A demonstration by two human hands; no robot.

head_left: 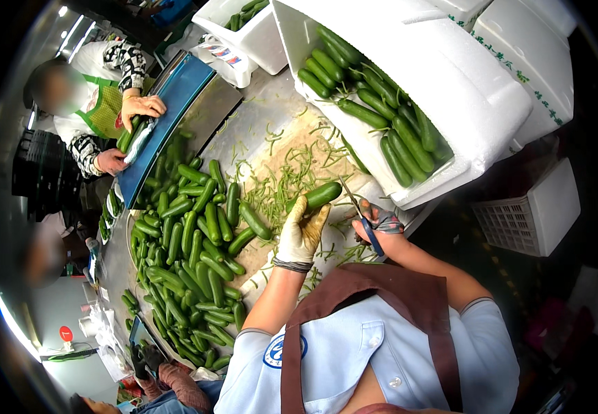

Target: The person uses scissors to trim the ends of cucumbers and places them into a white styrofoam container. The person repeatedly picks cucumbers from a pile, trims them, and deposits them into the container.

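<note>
Counter (254, 110) extends beyond both hands. White foam box (444, 76) with cucumbers lies beyond the right hand; cucumber heap (192, 262), left of the left hand. Gloved left hand (300, 234) grips one cucumber (317, 196); right hand (380, 222) grips blue-handled scissors (371, 237), blades near it. Green trimmings (285, 171) scattered beyond the left hand.

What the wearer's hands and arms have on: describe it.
The left hand wears a whitish glove, yellowish in places, with a dark grey cuff. The right hand wears a mostly grey glove, its details unclear. Both sleeves are short, light blue and dark-edged.
</note>
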